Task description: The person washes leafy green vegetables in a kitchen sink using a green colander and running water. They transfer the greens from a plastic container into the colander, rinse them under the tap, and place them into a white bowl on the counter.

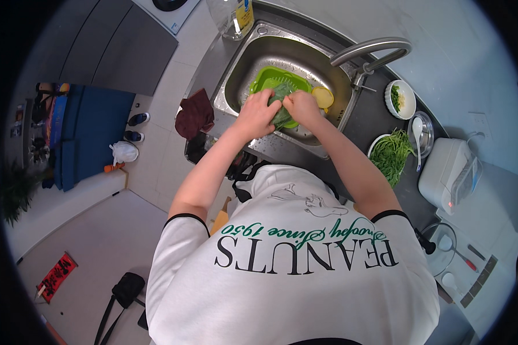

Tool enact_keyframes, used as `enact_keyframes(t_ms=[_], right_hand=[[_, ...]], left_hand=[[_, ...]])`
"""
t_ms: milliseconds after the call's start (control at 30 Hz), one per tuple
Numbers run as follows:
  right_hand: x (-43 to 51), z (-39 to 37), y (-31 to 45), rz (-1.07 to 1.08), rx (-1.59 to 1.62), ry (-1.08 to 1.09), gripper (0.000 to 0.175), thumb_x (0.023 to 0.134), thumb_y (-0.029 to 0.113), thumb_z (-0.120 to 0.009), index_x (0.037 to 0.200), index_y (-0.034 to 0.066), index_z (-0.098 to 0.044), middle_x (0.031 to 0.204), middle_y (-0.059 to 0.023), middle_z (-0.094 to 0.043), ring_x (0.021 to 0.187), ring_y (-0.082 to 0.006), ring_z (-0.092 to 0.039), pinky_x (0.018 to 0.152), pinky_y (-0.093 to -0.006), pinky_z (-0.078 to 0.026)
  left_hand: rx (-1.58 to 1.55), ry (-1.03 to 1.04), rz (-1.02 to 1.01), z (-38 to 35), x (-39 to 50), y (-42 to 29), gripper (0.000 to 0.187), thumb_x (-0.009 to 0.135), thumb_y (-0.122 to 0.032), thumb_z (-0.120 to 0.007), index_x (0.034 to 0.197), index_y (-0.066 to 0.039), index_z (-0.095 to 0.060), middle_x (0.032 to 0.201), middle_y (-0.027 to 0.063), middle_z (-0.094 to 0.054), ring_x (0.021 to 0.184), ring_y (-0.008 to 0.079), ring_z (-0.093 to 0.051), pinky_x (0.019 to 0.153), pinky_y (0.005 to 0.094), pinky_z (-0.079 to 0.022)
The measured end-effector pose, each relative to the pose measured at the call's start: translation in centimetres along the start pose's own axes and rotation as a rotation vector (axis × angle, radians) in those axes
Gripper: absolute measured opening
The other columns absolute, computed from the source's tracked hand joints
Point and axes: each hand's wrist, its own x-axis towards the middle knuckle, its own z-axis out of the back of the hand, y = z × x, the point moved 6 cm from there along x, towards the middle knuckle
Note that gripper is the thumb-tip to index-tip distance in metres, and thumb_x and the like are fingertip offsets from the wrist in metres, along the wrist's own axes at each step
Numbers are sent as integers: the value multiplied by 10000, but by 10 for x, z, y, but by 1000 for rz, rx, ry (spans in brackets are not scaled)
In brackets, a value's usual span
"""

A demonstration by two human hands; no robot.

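Both of my hands are over the stainless steel sink [250, 51]. My left hand [258, 113] is spread around a dark green vegetable [279, 117], its thumb and fingers on either side. From the other side, my right hand [302, 107] grips the same vegetable near its top with bent fingers. What kind it is, and whether thin plastic wraps it, I cannot tell. Below it a bright green plastic colander basket [265, 76] sits in the sink, partly covered by my hands. A yellow round object [323, 98] lies beside the basket, close to my right wrist.
A curved metal faucet [371, 45] rises at the sink's right. A clear plastic bottle [231, 21] stands behind left, and a maroon cloth [195, 113] hangs over the left counter edge. Rightward are a white ramekin [408, 101], leafy greens [390, 157] and a white appliance [444, 172].
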Motion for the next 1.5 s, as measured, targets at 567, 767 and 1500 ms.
enact_keyframes(t_ms=[567, 767, 1500], right_hand=[[1, -4, 15, 8, 36, 33, 167, 945, 150, -587, 904, -1, -529, 703, -222, -645, 687, -416, -661, 613, -505, -517], [-5, -21, -15, -271, 268, -287, 161, 930, 151, -600, 900, 8, -531, 669, -170, -655, 599, -333, -666, 556, -435, -508], [-5, -46, -99, -475, 466, 322, 126, 843, 126, -563, 737, 85, -614, 584, -68, -525, 518, -252, -534, 484, -366, -422]], left_hand=[[80, 25, -66, -9, -3, -9, 529, 606, -130, -783, 1086, -74, -567, 1179, 98, -533, 1148, 364, -518, 954, 473, -443], [126, 53, -129, -9, -3, -15, 495, 618, -145, -795, 1065, -76, -593, 1220, 90, -552, 1200, 373, -505, 991, 465, -439], [385, 101, -507, -25, -21, -46, 176, 809, -205, -589, 890, -85, -689, 1088, 65, -562, 1138, 372, -528, 914, 428, -438]])
